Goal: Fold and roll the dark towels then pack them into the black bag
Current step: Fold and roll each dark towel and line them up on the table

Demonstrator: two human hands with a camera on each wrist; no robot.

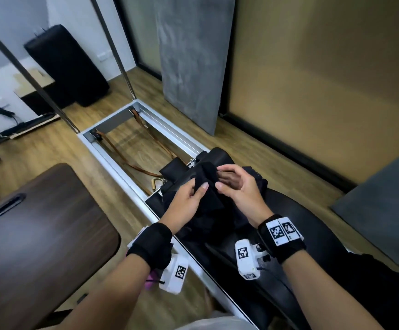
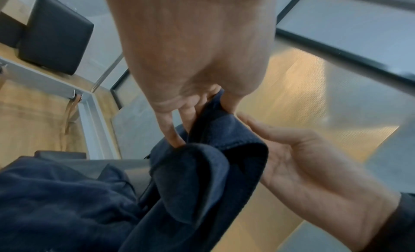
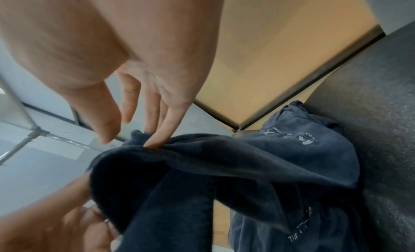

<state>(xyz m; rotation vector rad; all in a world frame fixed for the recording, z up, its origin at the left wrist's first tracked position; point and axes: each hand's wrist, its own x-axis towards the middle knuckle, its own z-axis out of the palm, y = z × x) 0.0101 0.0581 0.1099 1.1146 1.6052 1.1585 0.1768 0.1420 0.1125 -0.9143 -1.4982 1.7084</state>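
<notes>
Above the black padded bench (image 1: 296, 210), our left hand (image 1: 189, 201) pinches a limp dark navy terry towel (image 1: 208, 186); our right hand (image 1: 239, 186), fingers loosely spread, touches its upper edge; we judge folding just starting; next, find corners and flatten.

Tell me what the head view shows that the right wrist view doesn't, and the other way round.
Only the head view shows the brown table, the white frame with tan straps and both wrist bands. Only the right wrist view shows pale lettering on a second dark towel lying on the black pad. Both show the left hand gripping the dark towel and the right hand with fingers straight at its top edge.
</notes>
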